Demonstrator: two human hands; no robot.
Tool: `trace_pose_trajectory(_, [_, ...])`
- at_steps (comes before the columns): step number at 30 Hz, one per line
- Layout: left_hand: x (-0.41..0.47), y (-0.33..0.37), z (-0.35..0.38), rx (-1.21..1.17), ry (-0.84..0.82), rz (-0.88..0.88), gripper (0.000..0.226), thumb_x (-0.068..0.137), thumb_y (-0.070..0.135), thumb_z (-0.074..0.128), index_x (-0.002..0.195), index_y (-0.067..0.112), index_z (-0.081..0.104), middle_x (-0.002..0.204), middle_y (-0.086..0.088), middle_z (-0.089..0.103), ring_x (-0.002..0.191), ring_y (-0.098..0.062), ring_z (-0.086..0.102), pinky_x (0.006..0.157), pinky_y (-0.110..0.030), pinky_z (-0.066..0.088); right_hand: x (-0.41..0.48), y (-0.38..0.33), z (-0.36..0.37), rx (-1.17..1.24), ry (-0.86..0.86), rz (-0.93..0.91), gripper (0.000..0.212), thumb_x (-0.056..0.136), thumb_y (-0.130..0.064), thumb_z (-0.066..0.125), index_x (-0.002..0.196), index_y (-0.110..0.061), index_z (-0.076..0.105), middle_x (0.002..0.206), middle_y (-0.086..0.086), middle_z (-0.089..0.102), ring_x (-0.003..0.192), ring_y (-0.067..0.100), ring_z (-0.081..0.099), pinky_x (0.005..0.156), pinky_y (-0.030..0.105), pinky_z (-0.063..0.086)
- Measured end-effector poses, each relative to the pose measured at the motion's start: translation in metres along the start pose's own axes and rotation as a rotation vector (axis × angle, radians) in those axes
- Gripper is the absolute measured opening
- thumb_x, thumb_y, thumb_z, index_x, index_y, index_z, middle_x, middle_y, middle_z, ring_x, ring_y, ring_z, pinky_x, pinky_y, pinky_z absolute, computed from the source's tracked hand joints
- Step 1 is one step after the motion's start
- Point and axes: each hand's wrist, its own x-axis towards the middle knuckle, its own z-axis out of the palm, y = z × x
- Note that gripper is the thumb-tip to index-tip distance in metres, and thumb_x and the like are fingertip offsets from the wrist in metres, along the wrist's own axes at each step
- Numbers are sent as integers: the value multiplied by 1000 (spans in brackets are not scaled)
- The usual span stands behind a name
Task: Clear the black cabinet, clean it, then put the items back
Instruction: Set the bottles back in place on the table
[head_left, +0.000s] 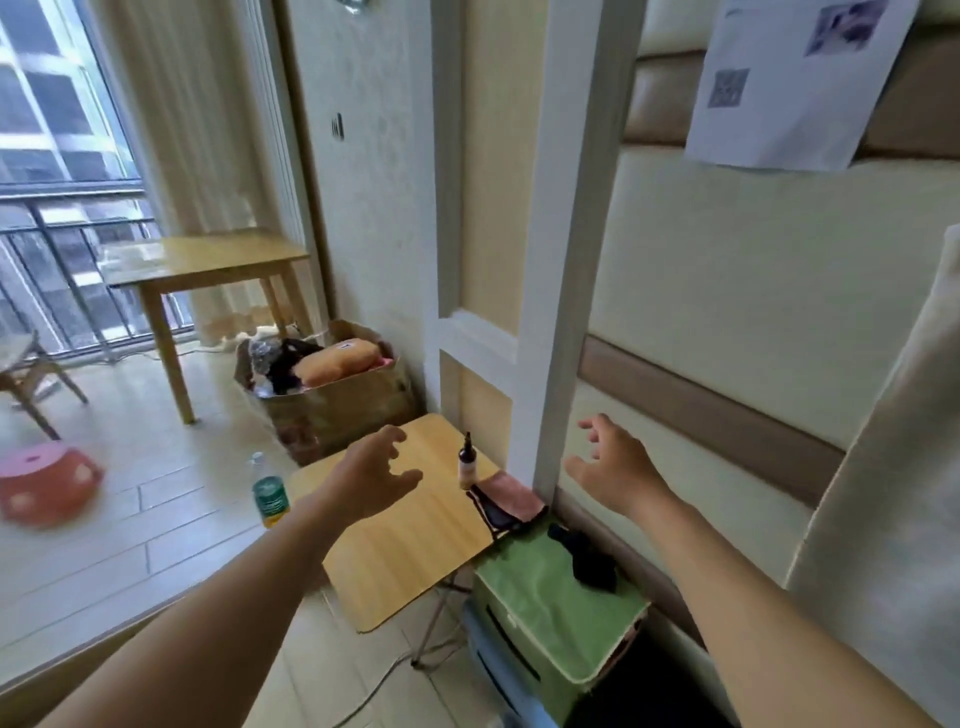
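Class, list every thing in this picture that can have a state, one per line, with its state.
Left hand: open, empty, over the folding table.
Right hand: open, empty.
Small bottle: upright on the table, black top on.
Green-labelled bottle: upright beside the table.
Cardboard box: open, full.
Green storage box: lid shut, black item on top.
Pink cloth: lying at the table's edge.

Pink stool (47, 483), wooden table (208, 257), full cardboard box (343, 410).

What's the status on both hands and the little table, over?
Left hand open over folding table, right hand open near the wall, both empty. Small bottle upright on table, pink cloth beside it. Black cabinet not clearly in view.
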Motion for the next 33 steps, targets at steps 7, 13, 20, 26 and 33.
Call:
trace_pose_trajectory(7, [50,-37,31,2,-78,-64,63,86,36,76,138,15,48,114,-3,60,91,-15,60,74,-21,46,62,9,64,46,-141,51,61,90,-34,69,142,-15,45,138,10,53,122,26,55,93,30,45])
trace_pose_trajectory(13, [158,-86,80,-38,-197,-83,63,88,33,74,141,17,44,122,-6,60,96,-14,59,73,-17,47,150,23,130,26,-203,146,59,89,-32,68,141,-20,45,133,7,55,117,23,56,90,28,44])
trace_pose_trajectory(20, [326,-160,169,-123,-376,-79,67,88,35,74,144,22,40,128,-3,58,109,-19,59,93,-36,55,311,43,247,4,-206,345,46,92,-30,65,133,-18,49,114,-2,51,102,16,50,83,27,43])
trace_pose_trajectory(26, [423,-221,247,-133,-499,-135,72,88,30,74,148,22,35,137,-2,55,120,-20,56,97,-34,52,412,64,352,31,-220,485,45,89,-42,67,125,-19,53,103,-7,63,100,17,59,85,35,50])
trace_pose_trajectory(33, [461,-263,311,-171,-650,-148,78,93,21,69,156,20,24,155,-2,39,140,-22,42,109,-41,43,478,89,425,-94,-213,596,45,93,-48,57,126,-18,50,113,3,62,98,22,57,73,36,47])
